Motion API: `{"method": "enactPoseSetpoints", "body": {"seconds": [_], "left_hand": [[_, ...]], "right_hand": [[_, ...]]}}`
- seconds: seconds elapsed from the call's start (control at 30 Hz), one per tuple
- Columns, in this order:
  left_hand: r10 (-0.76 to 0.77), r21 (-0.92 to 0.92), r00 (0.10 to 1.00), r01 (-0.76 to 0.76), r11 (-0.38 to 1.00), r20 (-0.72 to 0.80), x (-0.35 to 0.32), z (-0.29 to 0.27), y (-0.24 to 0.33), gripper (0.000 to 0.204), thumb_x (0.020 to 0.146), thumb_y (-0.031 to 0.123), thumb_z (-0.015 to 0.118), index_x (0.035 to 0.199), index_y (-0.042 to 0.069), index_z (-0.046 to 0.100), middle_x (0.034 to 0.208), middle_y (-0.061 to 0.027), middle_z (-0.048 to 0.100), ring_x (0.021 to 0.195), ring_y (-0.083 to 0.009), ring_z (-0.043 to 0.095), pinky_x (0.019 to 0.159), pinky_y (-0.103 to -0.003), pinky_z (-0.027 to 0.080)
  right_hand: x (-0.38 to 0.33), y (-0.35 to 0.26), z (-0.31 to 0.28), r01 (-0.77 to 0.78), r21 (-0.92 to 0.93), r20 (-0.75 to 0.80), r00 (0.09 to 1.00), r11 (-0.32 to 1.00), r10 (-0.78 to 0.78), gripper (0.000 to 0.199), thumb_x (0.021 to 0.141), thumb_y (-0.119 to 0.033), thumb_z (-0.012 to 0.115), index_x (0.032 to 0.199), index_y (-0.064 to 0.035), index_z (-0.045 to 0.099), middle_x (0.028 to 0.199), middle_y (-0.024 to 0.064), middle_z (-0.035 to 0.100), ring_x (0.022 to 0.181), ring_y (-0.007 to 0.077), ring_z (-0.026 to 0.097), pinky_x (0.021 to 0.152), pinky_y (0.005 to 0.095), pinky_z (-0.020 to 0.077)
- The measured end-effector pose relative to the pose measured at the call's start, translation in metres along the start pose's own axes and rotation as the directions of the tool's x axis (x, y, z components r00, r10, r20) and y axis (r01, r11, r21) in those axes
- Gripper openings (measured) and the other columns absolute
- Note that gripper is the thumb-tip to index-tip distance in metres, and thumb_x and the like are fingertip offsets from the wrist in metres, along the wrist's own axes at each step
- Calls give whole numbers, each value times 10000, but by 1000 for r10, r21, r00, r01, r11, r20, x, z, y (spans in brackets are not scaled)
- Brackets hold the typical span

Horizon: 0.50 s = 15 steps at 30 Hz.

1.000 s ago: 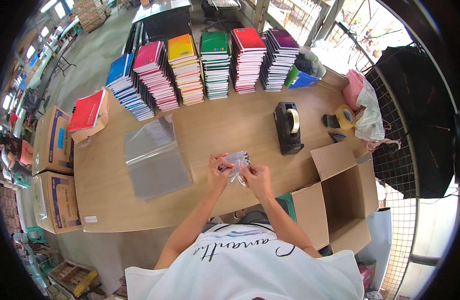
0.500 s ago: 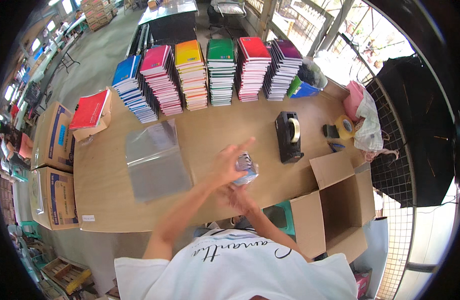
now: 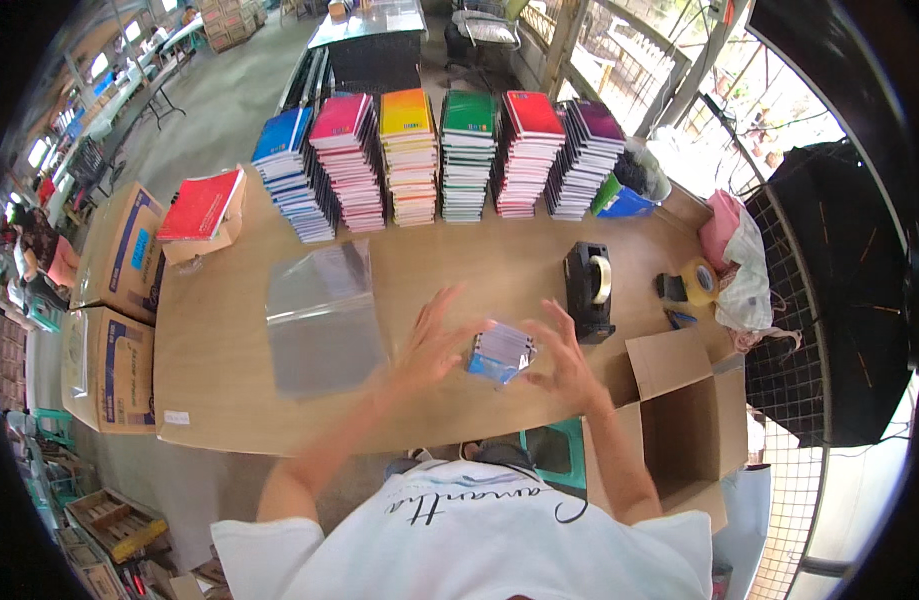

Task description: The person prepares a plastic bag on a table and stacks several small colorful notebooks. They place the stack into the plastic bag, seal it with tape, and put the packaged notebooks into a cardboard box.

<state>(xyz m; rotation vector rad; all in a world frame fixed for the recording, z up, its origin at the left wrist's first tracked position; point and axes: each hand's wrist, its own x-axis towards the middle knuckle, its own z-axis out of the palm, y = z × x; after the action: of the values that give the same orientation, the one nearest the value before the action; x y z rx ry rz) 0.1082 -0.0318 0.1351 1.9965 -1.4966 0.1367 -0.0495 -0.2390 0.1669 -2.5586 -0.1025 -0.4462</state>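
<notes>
A small blue and white packet in clear plastic (image 3: 501, 352), with dark marks along its upper side, lies between my two hands over the table's front middle. My left hand (image 3: 434, 345) is at its left, fingers spread, the thumb tip close to its upper left corner. On the other side my right hand (image 3: 567, 362) has its fingers apart and curved around the right edge. Whether the fingertips touch the packet is hard to tell. Clear plastic sleeves (image 3: 324, 325) lie flat to the left of my left hand. A black tape dispenser (image 3: 587, 295) stands just beyond my right hand.
Several tall stacks of coloured notebooks, among them a green one (image 3: 467, 155), line the table's (image 3: 219, 340) far side. Red booklets (image 3: 201, 205) and cartons (image 3: 114, 370) are at the left. An opened cardboard box (image 3: 677, 360), yellow tape roll (image 3: 698, 281) and blue-handled tool (image 3: 679, 319) are at the right.
My hands have moved apart, from crossing over the packet to either side of it. More of the packet shows now. The whole view has shifted slightly.
</notes>
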Motion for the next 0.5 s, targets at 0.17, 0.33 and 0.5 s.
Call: {"method": "enactPoseSetpoints", "body": {"seconds": [0.17, 0.33, 0.5], "left_hand": [[273, -84, 960, -268, 960, 58, 39, -35, -7, 833, 606, 227, 820, 1326, 110, 419, 1458, -185, 266, 1350, -383, 237, 1093, -499, 222], [-278, -652, 948, 113, 750, -156, -37, 75, -5, 906, 630, 162, 814, 1371, 86, 299, 1421, -172, 317, 1328, -327, 289, 1083, -434, 271], [-402, -866, 912, 267, 423, 85, -45, 102, 0, 947, 623, 48, 789, 1389, 79, 234, 1377, -158, 311, 1336, -301, 257, 1048, -394, 336]], "right_hand": [[12, 29, -14, 125, 199, -77, 991, 972, -111, 807, 637, -293, 829, 1308, -75, 438, 1398, 120, 354, 1316, 297, 341, 1055, 426, 311], [-27, 37, 91, -70, 911, -74, 942, 407, 326, 1030, 618, -540, 792, 1385, -55, 306, 1397, 115, 355, 1307, 258, 346, 1050, 395, 308], [-20, 27, 139, -52, 892, -100, 946, 449, 309, 1193, 540, -606, 803, 1409, -30, 222, 1361, 119, 372, 1276, 252, 350, 1069, 397, 270]]}}
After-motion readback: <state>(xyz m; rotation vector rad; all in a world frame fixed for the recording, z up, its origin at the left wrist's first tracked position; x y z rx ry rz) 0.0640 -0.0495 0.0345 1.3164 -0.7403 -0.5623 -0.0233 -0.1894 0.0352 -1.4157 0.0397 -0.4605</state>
